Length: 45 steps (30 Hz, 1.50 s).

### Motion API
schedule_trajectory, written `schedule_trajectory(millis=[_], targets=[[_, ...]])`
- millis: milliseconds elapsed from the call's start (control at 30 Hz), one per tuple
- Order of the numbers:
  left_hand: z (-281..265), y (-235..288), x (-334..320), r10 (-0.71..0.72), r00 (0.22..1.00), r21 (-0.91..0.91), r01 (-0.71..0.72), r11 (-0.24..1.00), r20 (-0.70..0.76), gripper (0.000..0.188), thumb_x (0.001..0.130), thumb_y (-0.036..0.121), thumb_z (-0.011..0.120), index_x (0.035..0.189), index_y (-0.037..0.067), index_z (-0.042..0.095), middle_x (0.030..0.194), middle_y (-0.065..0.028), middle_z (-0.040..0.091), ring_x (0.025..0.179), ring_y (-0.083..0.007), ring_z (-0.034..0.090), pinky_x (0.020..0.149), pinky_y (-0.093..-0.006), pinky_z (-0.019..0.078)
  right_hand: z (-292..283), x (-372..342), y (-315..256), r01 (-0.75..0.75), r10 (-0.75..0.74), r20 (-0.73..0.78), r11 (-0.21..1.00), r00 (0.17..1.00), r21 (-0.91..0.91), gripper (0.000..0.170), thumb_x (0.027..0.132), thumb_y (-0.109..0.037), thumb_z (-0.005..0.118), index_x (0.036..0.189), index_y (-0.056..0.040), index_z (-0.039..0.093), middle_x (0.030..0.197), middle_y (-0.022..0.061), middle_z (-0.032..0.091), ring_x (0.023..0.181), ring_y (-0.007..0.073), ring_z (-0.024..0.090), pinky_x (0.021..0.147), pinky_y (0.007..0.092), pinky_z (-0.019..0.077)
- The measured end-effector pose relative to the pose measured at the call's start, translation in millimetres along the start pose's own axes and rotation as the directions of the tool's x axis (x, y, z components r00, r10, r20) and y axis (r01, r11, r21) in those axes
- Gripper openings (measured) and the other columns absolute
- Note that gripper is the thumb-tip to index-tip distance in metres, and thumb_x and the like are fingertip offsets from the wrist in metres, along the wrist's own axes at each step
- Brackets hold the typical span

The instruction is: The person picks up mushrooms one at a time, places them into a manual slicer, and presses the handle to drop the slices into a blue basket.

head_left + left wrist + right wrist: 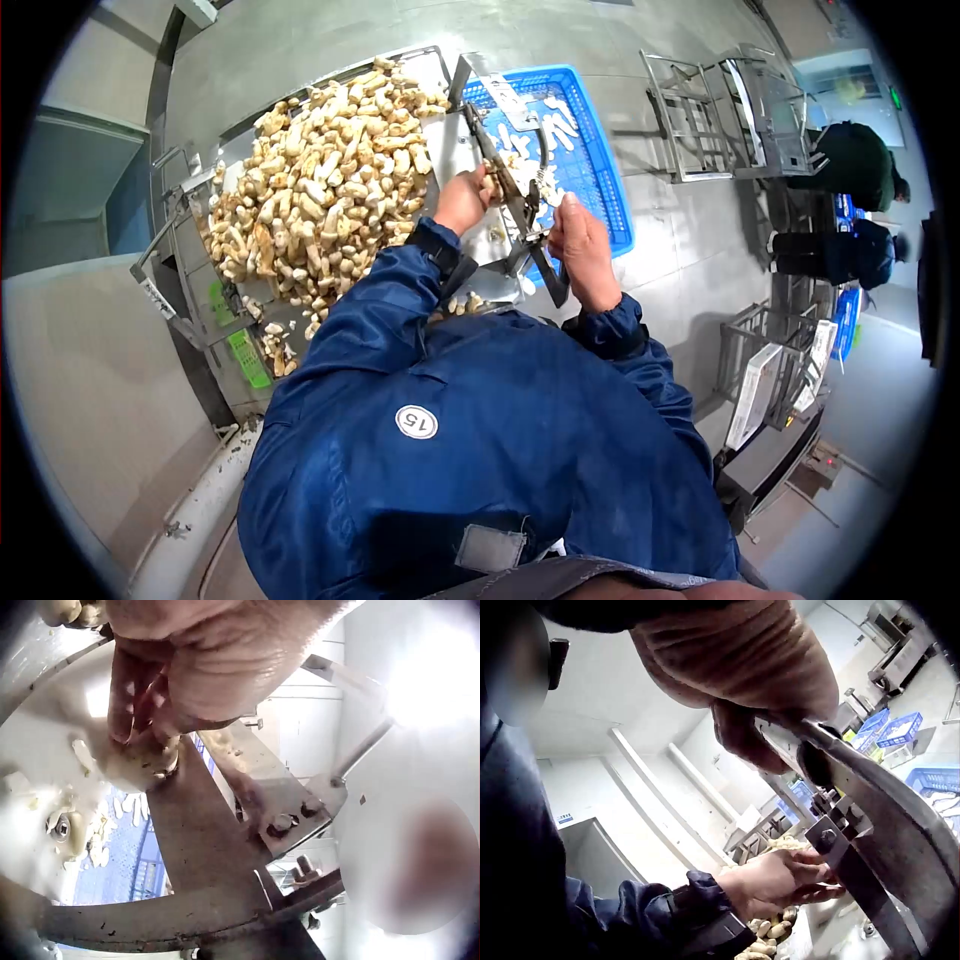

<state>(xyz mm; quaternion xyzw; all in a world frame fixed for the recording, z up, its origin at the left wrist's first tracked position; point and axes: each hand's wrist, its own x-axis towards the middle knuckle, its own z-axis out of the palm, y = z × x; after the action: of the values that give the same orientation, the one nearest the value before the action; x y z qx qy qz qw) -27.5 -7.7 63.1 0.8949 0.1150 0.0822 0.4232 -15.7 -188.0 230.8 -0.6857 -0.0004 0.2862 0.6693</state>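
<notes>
My left hand [463,203] pinches a pale mushroom [146,763] between thumb and fingers, right beside the flat metal blade [199,817] of a mounted lever cutter. Curled around the cutter's handle [799,746] is my right hand [588,250], to the right of the blade. In the left wrist view, white slices and scraps [97,836] lie below the mushroom, some on the pale plate [37,847]. A large heap of whole mushrooms [330,190] covers the table to the left of my left hand. Fingers partly hide the held mushroom.
Under the cutter's right side stands a blue plastic basket [600,165] with white slices in it. Metal racks [690,120] stand farther right, where two people in dark clothes [850,250] are. A green basket [248,358] sits low at the left.
</notes>
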Motion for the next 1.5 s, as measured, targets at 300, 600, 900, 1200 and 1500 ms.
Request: schedule_trajectory(millis=[300,600,900,1200,1500], targets=[[19,-13,-1,-0.016,0.995,-0.204,-0.004,0.979,-0.094,0.025,0.079,0.017,0.071,0.093,-0.003,0.064,0.076,-0.0250,0.060,0.072,-0.0433,0.059,0.065,-0.0472,0.0458,-7,-2,7,-0.030,0.030,0.049,0.999,0.998,0.013,0.038,0.102,-0.033,0.043,0.072,-0.0098,0.045,0.061,-0.0036,0.039,0.053,0.0062,0.034,0.048,0.0228,0.0269],[20,-17,1,0.059,0.986,-0.137,-0.081,0.987,-0.158,0.025,0.076,0.014,0.072,0.096,-0.001,0.064,0.077,-0.0236,0.061,0.075,-0.0417,0.060,0.065,-0.0470,0.0456,-23,-14,57,0.033,-0.029,0.095,0.998,0.995,-0.048,0.040,0.103,-0.031,0.037,0.070,-0.0088,0.042,0.061,-0.0016,0.038,0.056,0.0090,0.034,0.051,0.0253,0.0301],[-11,16,3,-0.181,0.972,-0.189,0.208,0.960,0.151,0.046,0.084,0.015,0.070,0.124,-0.004,0.056,0.093,-0.0161,0.069,0.081,-0.0209,0.066,0.073,-0.0319,0.0524,-54,-16,171,0.041,-0.019,0.163,0.990,0.986,-0.133,0.039,0.104,-0.031,0.032,0.075,-0.0076,0.041,0.067,-0.0007,0.038,0.063,0.0122,0.036,0.060,0.0299,0.0350],[11,-1,0,-0.391,0.910,-0.466,0.407,0.786,0.136,0.056,0.084,0.011,0.060,0.133,-0.007,0.041,0.101,-0.0170,0.063,0.078,-0.0187,0.064,0.068,-0.0314,0.0542,-53,-19,164,0.048,-0.022,0.134,0.980,0.991,-0.195,0.041,0.104,-0.032,0.031,0.075,-0.0067,0.044,0.068,0.0011,0.043,0.063,0.0128,0.038,0.062,0.0291,0.0358],[-59,2,-23,-0.463,0.834,-0.685,0.527,0.503,0.301,0.052,0.082,0.012,0.064,0.129,-0.003,0.048,0.095,-0.0073,0.063,0.072,-0.0120,0.060,0.056,-0.0255,0.0493,-51,-16,167,0.058,-0.036,0.107,0.976,0.994,-0.211,0.041,0.103,-0.034,0.033,0.075,-0.0067,0.047,0.067,0.0008,0.044,0.062,0.0116,0.039,0.059,0.0278,0.0354]])
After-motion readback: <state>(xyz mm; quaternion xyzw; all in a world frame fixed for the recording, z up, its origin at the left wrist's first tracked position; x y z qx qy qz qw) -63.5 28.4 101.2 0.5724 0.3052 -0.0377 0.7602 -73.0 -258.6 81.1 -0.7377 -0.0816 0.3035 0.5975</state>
